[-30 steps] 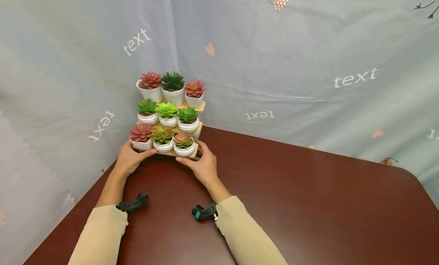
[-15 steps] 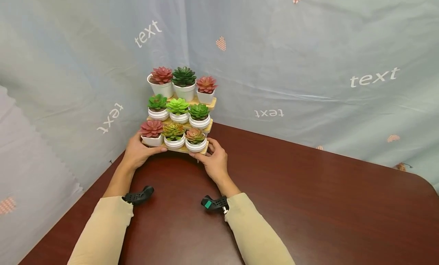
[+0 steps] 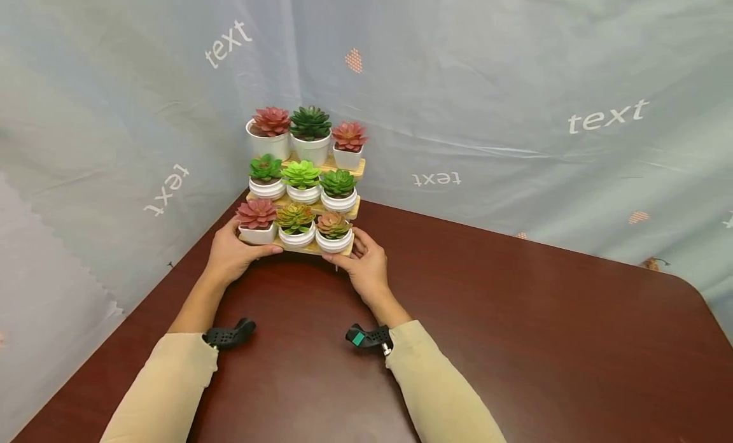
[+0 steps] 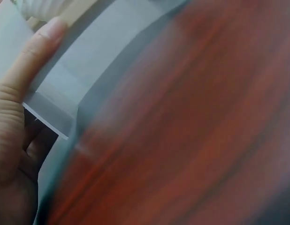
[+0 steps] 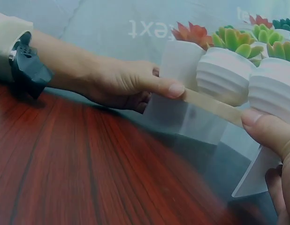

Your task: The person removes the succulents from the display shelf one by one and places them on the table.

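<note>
A three-tier plant stand [image 3: 356,209] with pale wooden shelves is at the left of the table in the head view. Each tier carries three potted succulents, such as a dark green succulent [image 3: 310,123] at the top and a red succulent [image 3: 256,214] at the bottom left. My left hand [image 3: 229,252] grips the left end of the bottom shelf, thumb on its front edge. At the opposite end, my right hand [image 3: 369,268] holds it the same way. White side panels [image 5: 255,173] show below the shelf in the right wrist view. Whether the stand touches the table cannot be told.
The dark red wooden table [image 3: 487,316] stretches far to the right. A grey-blue curtain [image 3: 458,80] with printed text hangs behind and along the left edge, close to the stand. Black wrist straps [image 3: 229,335] sit at both wrists.
Both hands have moved the plant stand to the right and a little nearer, away from the curtain corner. Their grip stays the same. The head view has also shifted.
</note>
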A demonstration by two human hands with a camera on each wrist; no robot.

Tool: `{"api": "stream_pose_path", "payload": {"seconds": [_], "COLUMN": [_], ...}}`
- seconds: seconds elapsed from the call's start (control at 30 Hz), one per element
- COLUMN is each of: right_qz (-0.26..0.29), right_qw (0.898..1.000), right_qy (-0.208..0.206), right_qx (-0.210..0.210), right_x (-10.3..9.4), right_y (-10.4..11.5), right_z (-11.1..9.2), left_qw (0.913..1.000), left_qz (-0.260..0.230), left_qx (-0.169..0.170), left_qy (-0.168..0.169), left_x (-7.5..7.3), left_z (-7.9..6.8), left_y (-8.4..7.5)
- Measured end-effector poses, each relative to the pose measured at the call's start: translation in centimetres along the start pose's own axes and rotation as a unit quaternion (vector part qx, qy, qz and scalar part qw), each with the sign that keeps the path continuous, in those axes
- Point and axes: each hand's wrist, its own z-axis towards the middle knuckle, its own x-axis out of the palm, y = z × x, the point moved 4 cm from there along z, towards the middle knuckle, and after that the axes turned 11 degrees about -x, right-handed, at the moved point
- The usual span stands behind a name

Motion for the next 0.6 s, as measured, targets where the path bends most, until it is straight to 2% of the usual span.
{"api": "stream_pose_path", "payload": {"seconds": [0.2,0.37,0.6], "right_qz": [0.017,0.017,0.006], "right_qw": [1.0,1.0,1.0], "right_qy": [0.002,-0.001,0.006], "right_qx": [0.012,0.006,-0.001], "right_x": [0.54,0.42,-0.1], "right_y": [-0.36,-0.18,-0.19], "right_z": [-0.23,-0.14,0.02], "left_qw": [0.9999,0.9996,0.9983], "left_qz": [-0.011,-0.025,-0.055], "left_qx": [0.008,0.002,0.016], "left_qy": [0.006,0.016,0.011], "left_x": [-0.42,-0.13,0.53], "left_z": [0.27,0.73,0.76], "left_y": [0.42,0.56,0.66]}}
